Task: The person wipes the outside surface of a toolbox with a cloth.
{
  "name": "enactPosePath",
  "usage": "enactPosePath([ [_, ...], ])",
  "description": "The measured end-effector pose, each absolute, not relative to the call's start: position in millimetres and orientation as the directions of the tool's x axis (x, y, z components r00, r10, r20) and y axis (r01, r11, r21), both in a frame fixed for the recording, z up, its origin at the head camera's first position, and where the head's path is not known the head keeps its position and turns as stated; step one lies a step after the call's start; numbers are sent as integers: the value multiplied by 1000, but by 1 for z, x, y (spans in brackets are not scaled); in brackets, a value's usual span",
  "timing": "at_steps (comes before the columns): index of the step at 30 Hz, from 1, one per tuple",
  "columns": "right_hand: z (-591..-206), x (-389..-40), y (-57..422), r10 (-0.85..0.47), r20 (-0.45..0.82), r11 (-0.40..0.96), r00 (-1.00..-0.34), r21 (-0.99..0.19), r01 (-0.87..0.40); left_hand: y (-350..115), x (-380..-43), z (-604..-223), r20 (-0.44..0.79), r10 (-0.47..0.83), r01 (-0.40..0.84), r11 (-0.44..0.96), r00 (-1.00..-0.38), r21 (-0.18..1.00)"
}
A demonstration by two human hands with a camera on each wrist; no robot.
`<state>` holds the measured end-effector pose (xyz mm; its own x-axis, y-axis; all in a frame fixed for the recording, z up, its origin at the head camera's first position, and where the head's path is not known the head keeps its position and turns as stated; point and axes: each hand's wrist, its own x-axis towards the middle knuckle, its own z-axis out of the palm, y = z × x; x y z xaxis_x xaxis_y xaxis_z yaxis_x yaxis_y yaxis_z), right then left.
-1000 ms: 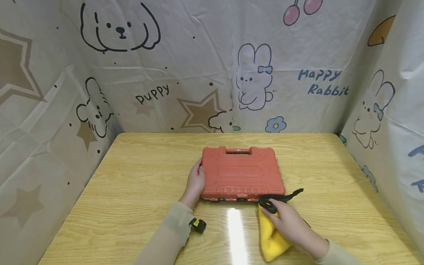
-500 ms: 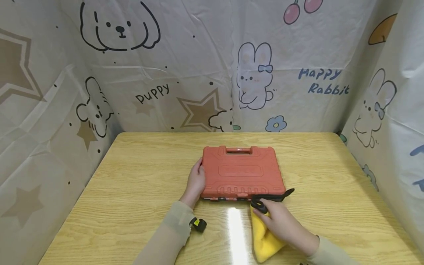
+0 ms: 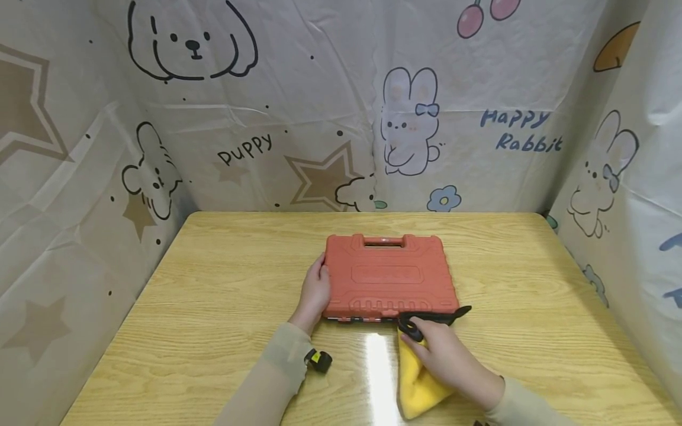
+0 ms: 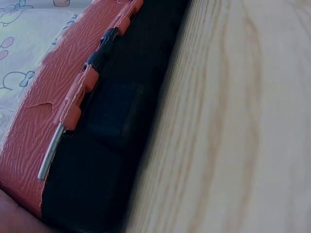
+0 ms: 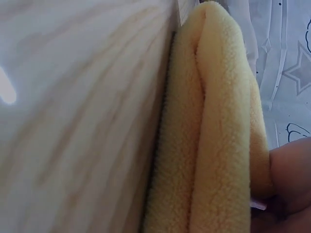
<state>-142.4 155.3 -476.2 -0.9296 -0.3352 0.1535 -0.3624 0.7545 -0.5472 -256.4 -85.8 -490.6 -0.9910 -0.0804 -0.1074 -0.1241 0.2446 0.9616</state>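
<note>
A red hard-shell tool case (image 3: 391, 275) with a black lower half lies closed on the wooden table, its handle at the far edge. My left hand (image 3: 315, 293) holds the case by its left side. In the left wrist view, the case's hinge pin (image 4: 50, 151) and black side show, with a bit of the hand at the lower left corner. My right hand (image 3: 447, 358) grips a folded yellow cloth (image 3: 418, 387) with black edging, touching the case's near edge at the right. Thick fluffy folds of the cloth fill the right wrist view.
The wooden table (image 3: 224, 284) extends around the case. A patterned curtain (image 3: 256, 106) stands behind and on both sides. A black wrist camera (image 3: 319, 361) is strapped to the left forearm. A bright glare streak lies on the near table.
My right hand has slid left along the near edge of the case with the yellow cloth. My left hand and the case have stayed in place.
</note>
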Motion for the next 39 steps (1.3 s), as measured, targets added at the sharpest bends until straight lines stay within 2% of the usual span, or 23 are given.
enactPosePath([
  [6,-477,-143,142,-420,118,707,-900,-579,-406,-87,-256,-490,-107,-81,-124,242,-991,962],
  [23,-476,-152,110,-507,106,640,-855,-618,-456,-86,-255,-489,-74,-87,-94,250,-993,964],
  [39,-480,-162,85,-569,141,622,-810,-571,-536,-87,-257,-492,-61,-98,-85,269,-993,959],
])
